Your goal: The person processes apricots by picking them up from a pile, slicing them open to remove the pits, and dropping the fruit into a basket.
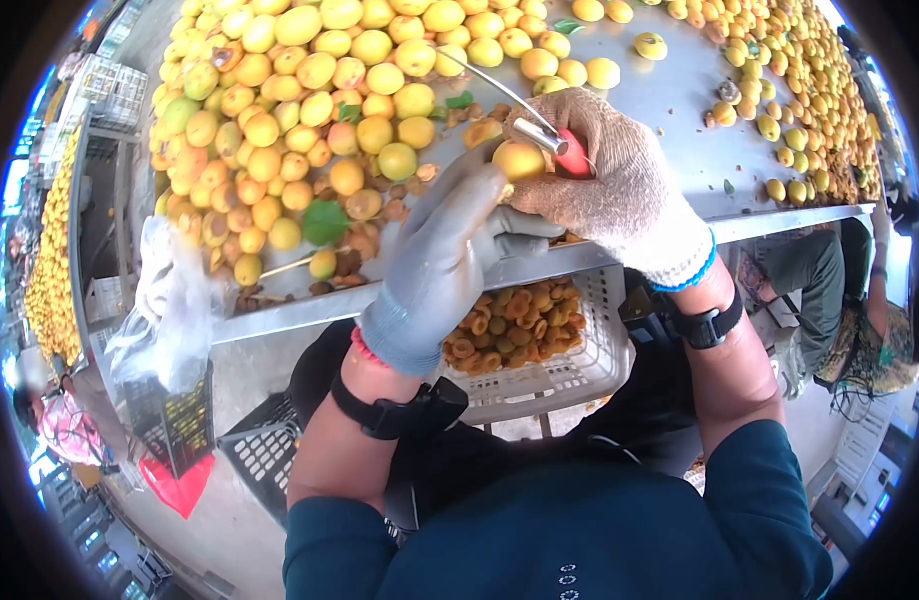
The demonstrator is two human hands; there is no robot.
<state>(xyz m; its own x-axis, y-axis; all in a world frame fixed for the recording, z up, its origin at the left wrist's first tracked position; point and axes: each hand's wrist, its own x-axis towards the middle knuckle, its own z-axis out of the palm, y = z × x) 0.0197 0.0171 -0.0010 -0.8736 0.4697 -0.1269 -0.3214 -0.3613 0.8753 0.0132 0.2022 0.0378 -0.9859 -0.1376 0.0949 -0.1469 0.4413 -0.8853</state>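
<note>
Both my hands wear work gloves and meet above the front edge of a metal table (670, 190). My left hand (440, 240), in a grey glove, grips a yellow fruit (519, 160) from its left side. Wrapped round the red handle of a metal tool (575, 155) is my right hand (615, 180), in a beige glove stained brown. The tool's thin curved rod points up and left, over the fruit pile (310, 120). My right fingers lie against the held fruit's right side.
Below the table edge, a white plastic basket (610, 350) holds cut orange fruit pieces (515, 325). A clear plastic bag (165, 310) hangs at the table's left corner. More fruit (790, 80) lies at the right. Other people (75, 425) are at both sides.
</note>
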